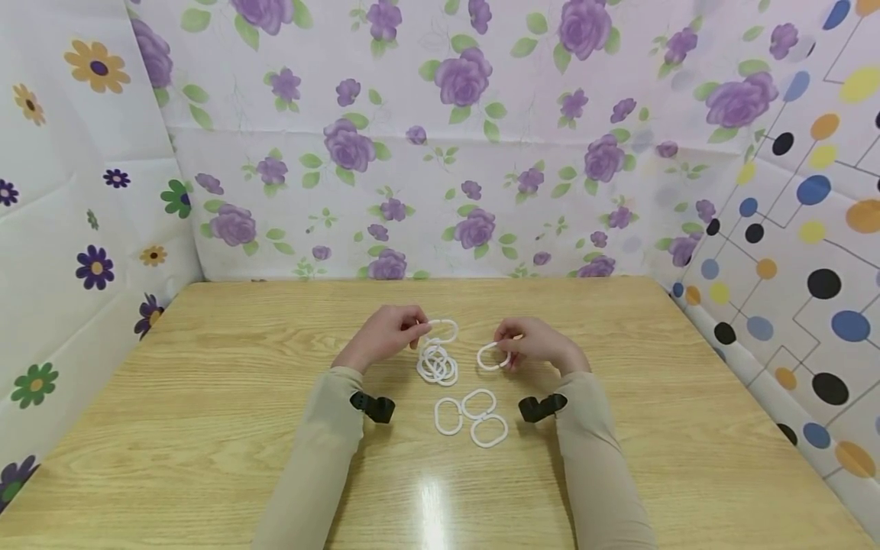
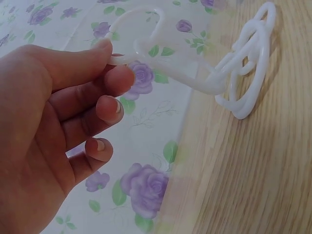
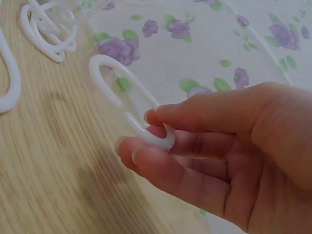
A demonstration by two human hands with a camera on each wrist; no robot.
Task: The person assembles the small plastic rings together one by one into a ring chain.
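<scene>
My left hand pinches one end of a white plastic ring between thumb and index finger. That ring leads down to a small heap of linked white rings on the table. In the left wrist view the pinched ring is lifted and hooks into another one. To the right, my right hand holds a single oval white ring by one end. A narrow gap shows in that ring's side in the right wrist view. Its thumb and fingertips grip the near end.
Three white rings lie touching in a group on the wooden table, nearer the body than the heap. Black wrist cameras sit on both sleeves. A flowered cloth hangs behind the table's back edge.
</scene>
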